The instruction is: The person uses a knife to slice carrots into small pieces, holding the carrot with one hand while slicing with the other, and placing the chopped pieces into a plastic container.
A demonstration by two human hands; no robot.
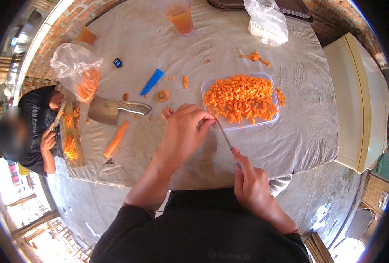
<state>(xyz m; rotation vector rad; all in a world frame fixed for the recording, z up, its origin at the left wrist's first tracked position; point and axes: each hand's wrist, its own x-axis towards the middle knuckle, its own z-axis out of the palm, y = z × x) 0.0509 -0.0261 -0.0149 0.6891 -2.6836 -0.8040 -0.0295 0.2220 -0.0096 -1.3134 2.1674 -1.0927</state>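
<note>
My right hand (252, 180) grips a small knife (225, 135) by its handle, a bit of blue showing between the fingers. The narrow blade slants up and left to my left hand (186, 128). There, thumb and forefinger pinch together at the blade's tip; whether they hold the tip or a carrot bit I cannot tell. Just beyond the fingertips lies a clear plastic container (276, 120). Small diced carrot (240, 90) fills its far part, and longer carrot pieces (257, 111) lie loosely along its near side.
Left on the cloth-covered table (181, 154) are a cleaver (104, 110), a carrot (116, 139), a blue blade sheath (152, 82) and a bag of carrot (87, 82). A co-worker (38, 131) holds a knife at a cutting board (78, 144). Drink cups (181, 21) and a white bag (268, 24) stand farther back.
</note>
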